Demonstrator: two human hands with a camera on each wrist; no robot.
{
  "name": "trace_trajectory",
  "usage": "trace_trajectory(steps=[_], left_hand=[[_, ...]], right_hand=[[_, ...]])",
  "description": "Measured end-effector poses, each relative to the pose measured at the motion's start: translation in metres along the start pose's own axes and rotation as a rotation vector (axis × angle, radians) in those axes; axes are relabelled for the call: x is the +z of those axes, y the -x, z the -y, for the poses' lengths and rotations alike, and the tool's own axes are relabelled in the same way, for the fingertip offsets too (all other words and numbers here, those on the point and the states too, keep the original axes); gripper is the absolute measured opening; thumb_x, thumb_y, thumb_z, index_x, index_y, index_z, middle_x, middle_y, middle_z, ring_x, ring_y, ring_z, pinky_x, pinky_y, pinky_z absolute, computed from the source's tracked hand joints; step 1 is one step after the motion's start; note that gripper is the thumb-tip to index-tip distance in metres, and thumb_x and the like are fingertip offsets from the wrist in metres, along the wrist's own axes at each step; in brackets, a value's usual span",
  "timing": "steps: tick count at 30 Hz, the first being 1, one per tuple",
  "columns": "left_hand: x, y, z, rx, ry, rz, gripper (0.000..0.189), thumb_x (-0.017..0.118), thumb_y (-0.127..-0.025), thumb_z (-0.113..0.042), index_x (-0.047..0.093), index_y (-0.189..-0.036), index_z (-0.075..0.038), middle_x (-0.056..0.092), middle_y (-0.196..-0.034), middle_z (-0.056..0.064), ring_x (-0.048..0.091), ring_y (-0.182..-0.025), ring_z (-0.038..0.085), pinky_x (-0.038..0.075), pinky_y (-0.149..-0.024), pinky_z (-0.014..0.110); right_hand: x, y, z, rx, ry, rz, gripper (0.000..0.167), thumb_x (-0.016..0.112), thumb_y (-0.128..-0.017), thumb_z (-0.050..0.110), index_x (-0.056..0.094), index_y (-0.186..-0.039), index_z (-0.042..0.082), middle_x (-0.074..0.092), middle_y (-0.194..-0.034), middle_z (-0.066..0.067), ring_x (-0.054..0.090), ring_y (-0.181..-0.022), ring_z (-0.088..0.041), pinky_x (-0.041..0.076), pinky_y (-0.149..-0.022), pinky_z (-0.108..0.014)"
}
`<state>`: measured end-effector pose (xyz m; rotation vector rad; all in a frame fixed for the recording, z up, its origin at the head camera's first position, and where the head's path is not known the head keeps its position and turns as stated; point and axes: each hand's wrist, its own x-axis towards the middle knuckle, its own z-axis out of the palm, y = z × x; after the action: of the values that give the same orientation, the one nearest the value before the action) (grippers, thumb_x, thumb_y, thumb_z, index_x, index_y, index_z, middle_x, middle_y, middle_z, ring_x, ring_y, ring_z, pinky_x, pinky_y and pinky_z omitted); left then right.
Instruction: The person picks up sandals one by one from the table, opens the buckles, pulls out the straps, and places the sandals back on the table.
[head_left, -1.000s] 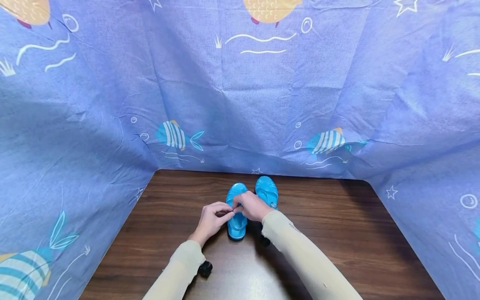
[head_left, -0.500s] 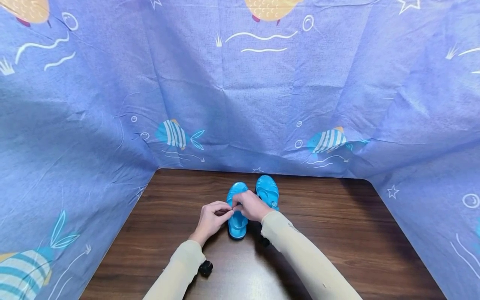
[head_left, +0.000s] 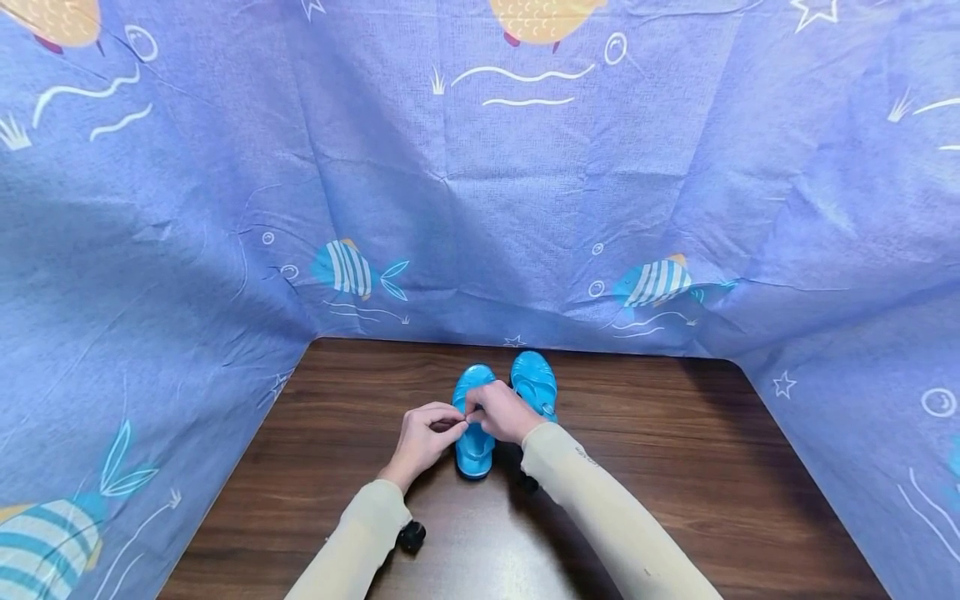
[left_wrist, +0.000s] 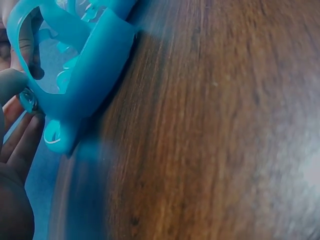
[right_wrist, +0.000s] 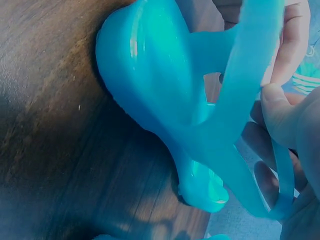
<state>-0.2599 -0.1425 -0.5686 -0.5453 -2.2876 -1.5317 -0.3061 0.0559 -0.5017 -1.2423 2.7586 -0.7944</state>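
Hardly moved since earlier: pinching strap [right_wrist: 245,80] of blue plastic sandal [head_left: 477,439] with left hand [head_left: 420,437] at eight o'clock, right hand [head_left: 506,414] at three, near table [head_left: 660,467]'s twelve-o'clock edge; wearing illegibly lettered right sleeve [head_left: 607,504].

The blue sandal [head_left: 480,442] was glossy and bright, with a rounded toe and open gaps between its straps. It sat sole down on the tabletop [head_left: 337,450], toe pointing away from the person and heel toward them, just left of a matching second sandal [head_left: 531,377] and apart from it. Its ankle strap [right_wrist: 250,65] rose in a loop, pinched in the fingers [head_left: 444,410] of both hands. A small clear buckle [left_wrist: 28,100] showed at the strap; whether it was fastened could not be told.
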Motion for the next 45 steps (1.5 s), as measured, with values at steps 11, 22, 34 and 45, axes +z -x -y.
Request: trace_trajectory(steps=[11,22,34,45], left_hand=[[-0.0006,-0.0019,-0.0027,-0.007,-0.018,-0.019,0.007,0.086,-0.089,-0.012,0.084,-0.094,-0.017,0.078,-0.098,-0.005,0.075,-0.088,0.014,0.063,-0.077,0.027],[-0.0006,0.0015,0.0011,-0.024,0.036,-0.026,0.007,0.086,-0.089,-0.015,0.084,-0.095,-0.02,0.078,-0.099,-0.006,0.075,-0.092,0.014,0.063,-0.08,0.027],[-0.0012,0.002,0.0012,0.014,0.053,-0.002,0.01,0.086,-0.089,-0.012,0.084,-0.098,-0.015,0.078,-0.101,-0.003,0.076,-0.091,0.015,0.064,-0.08,0.03],[-0.0022,0.0026,0.0016,0.024,0.05,0.008,0.009,0.086,-0.089,-0.013,0.084,-0.097,-0.01,0.077,-0.1,-0.001,0.075,-0.09,0.012,0.063,-0.08,0.027]], right_hand=[[-0.0003,-0.001,0.0028,0.016,0.028,-0.014,0.011,0.076,-0.098,0.011,0.078,-0.088,0.016,0.075,-0.085,0.006,0.064,-0.074,-0.003,0.054,-0.066,-0.017],[0.0027,-0.0007,0.0021,0.009,-0.01,-0.021,0.016,0.075,-0.098,0.007,0.076,-0.086,0.017,0.073,-0.082,0.007,0.066,-0.077,-0.005,0.054,-0.067,-0.017],[0.0022,0.0,0.0015,-0.009,-0.035,-0.023,0.019,0.072,-0.099,0.004,0.074,-0.084,0.016,0.075,-0.083,0.002,0.066,-0.078,-0.006,0.054,-0.067,-0.018],[-0.0014,0.0026,-0.0014,0.01,-0.003,-0.039,0.017,0.073,-0.098,0.004,0.073,-0.084,0.013,0.072,-0.08,0.002,0.064,-0.073,-0.006,0.053,-0.065,-0.019]])
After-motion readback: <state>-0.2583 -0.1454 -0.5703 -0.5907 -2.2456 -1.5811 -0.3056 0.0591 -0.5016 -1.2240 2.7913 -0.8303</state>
